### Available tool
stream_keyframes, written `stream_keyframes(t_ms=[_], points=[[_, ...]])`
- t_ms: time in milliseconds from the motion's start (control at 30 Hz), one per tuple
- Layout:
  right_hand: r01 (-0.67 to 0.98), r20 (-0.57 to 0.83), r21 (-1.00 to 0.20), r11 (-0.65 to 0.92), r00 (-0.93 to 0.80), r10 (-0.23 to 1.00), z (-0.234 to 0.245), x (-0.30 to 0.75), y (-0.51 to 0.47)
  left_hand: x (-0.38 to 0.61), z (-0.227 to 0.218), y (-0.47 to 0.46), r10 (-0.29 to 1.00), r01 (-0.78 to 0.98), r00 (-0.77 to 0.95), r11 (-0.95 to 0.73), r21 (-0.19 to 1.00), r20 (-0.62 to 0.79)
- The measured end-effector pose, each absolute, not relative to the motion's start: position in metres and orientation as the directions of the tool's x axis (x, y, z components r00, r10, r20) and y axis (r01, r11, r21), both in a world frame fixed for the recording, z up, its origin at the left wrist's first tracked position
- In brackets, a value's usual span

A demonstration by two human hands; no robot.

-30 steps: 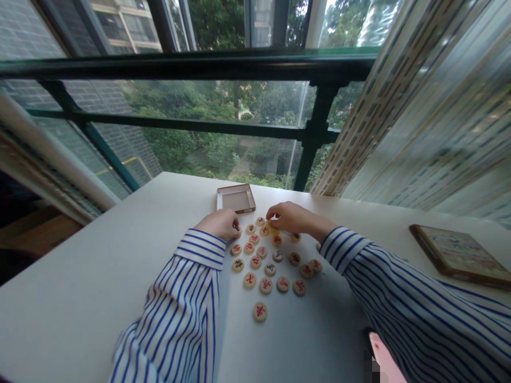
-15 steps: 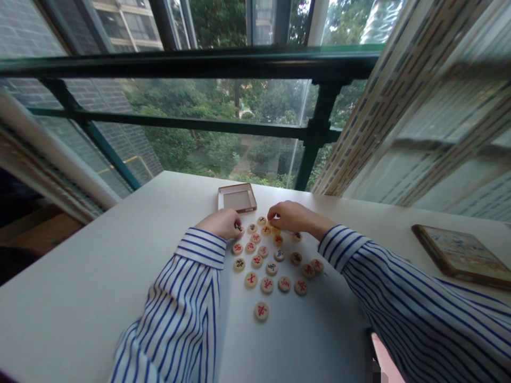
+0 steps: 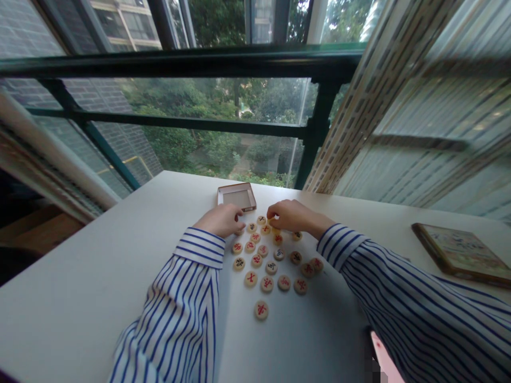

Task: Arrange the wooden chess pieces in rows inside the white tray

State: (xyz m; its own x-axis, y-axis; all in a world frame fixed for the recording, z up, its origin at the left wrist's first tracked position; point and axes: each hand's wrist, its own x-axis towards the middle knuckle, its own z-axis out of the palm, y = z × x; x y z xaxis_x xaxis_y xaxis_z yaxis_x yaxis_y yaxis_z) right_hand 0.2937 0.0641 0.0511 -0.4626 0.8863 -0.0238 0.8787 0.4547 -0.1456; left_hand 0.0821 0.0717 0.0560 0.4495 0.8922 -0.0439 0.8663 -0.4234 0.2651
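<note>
White table (image 3: 120,260) has pale round red/black-lettered discs (image 3: 261,310) spread flat, probably for readability, left hand (image 3: 222,219) and right hand (image 3: 293,217) half-curled, can't tell holding what.

Xiangqi pieces (image 3: 262,250) are crowding the low path between the left hand (image 3: 221,219) and right hand (image 3: 293,217). A shallow open box (image 3: 236,199) is standing just beyond the left hand. White tabletop (image 3: 80,287) is lying open outside the left sleeve (image 3: 175,308); the right sleeve (image 3: 391,282) is barring passage rightward.

Smooth wooden-looking discs (image 3: 261,310), glossy railing (image 3: 179,64) (seemingly metal), matt cloth sleeves (image 3: 199,249)
</note>
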Motion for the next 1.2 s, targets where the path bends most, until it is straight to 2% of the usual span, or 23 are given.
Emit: stream_keyframes(t_ms=[100, 167, 267, 367, 567, 867, 1200], points=[[0.879, 0.006, -0.154, 0.451, -0.456, 0.890, 0.051, 0.295, 0.065, 0.084, 0.059, 0.070, 0.877, 0.846, 0.480, -0.472, 0.246, 0.031], [0.870, 0.041, -0.216, 0.444, -0.446, 0.894, 0.051, 0.296, 0.066, 0.085, 0.060, 0.069, 0.864, 0.830, 0.495, -0.503, 0.243, 0.095], [0.809, 0.058, -0.447, 0.382, -0.400, 0.915, 0.054, 0.298, 0.068, 0.086, 0.061, 0.068, 0.845, 0.803, 0.500, -0.535, 0.263, 0.191], [0.703, 0.014, -0.664, 0.256, -0.330, 0.944, 0.063, 0.299, 0.065, 0.089, 0.062, 0.067, 0.824, 0.771, 0.492, -0.563, 0.299, 0.282], [0.493, 0.012, -0.853, 0.173, -0.312, 0.950, 0.074, 0.300, 0.057, 0.097, 0.066, 0.063, 0.759, 0.705, 0.510, -0.638, 0.310, 0.404], [0.186, -0.015, -0.981, 0.051, -0.339, 0.941, 0.071, 0.297, 0.059, 0.108, 0.069, 0.057, 0.673, 0.611, 0.523, -0.724, 0.319, 0.523], [0.057, -0.041, -0.998, -0.024, -0.324, 0.945, 0.071, 0.290, 0.056, 0.111, 0.071, 0.054, 0.649, 0.580, 0.515, -0.745, 0.330, 0.559]])
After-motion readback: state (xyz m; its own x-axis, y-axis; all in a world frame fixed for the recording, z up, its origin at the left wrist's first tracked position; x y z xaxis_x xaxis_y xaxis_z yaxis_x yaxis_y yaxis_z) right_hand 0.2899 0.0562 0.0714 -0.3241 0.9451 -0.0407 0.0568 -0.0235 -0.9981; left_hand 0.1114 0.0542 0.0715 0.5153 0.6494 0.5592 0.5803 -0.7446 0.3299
